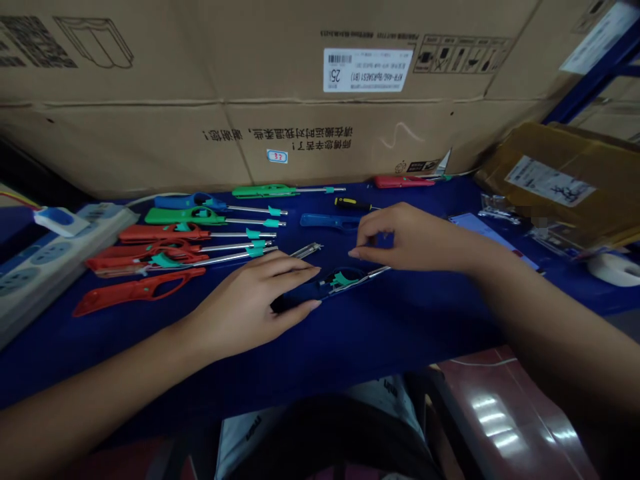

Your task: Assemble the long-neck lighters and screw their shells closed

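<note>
A blue gas lighter [345, 279] with a green trigger and a metal tube lies in front of me, its inner parts showing. My left hand [255, 300] rests at its handle end, thumb on the near side and fingers on the far side; the palm hides part of the handle. Just above the tube is my right hand [395, 233], fingers curled toward the thumb. Anything in that pinch is too small to make out. Past my left fingers lie thin metal pieces [306, 251]. A blue handle shell [325, 221] sits behind, partly covered by my right hand.
Several lighters with red, green and blue handles lie at left, among them a green one [185, 216]. A power strip [55, 257] borders them. Behind are a yellow-black screwdriver [353, 203], a red-handled tool [405, 181] and a large carton [175, 147]. White tape [617, 269] is at right.
</note>
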Motion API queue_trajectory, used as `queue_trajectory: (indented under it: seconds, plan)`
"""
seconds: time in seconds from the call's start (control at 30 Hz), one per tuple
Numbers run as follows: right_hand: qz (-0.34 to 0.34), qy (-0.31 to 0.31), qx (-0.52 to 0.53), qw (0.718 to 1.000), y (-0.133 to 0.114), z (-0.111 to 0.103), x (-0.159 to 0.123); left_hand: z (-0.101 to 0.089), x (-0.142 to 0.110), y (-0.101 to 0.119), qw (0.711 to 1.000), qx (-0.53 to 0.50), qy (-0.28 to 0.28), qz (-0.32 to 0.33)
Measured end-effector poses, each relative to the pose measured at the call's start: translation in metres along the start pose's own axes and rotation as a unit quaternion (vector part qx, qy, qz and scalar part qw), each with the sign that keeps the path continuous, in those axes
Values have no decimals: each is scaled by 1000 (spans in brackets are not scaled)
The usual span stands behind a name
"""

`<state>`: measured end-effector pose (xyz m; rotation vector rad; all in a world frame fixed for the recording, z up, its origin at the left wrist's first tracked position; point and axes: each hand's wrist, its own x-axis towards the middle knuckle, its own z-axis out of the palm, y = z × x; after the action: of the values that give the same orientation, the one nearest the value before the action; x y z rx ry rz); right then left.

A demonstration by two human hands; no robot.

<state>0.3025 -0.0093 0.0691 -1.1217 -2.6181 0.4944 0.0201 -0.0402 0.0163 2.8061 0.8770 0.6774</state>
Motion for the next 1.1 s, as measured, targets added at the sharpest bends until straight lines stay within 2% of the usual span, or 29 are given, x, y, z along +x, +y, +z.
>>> queue_trajectory:
  seconds: [0.13,0.3,0.47,0.6,0.73,0.87,1.0,1.07,1.1]
  plan:
    - [8,-101,-37,994,-15,4,13,5,-1,1,1000,-9,6,4]
    - [10,-133,-2,991,-8,22,21,15,-4,-3,998,-60,13,-2]
    - [11,-115,49,992,0,31,20,16,-3,-4,996,-86,14,-12]
    - [-5,-83,59,995,6,28,16,15,-2,-3,997,-77,-8,-19]
    - [-30,-54,97,993,9,25,16,15,-3,-1,997,-76,-6,-17]
    - [-67,-15,110,992,3,27,15,13,-1,-3,996,-78,46,-26]
    - [-102,4,115,988,-2,28,14,7,3,-19,989,-30,124,-78]
    - [-114,-17,119,986,-3,28,13,4,8,-30,989,5,119,-92]
    - [-116,-31,117,986,-3,28,13,3,11,-34,991,15,99,-92]
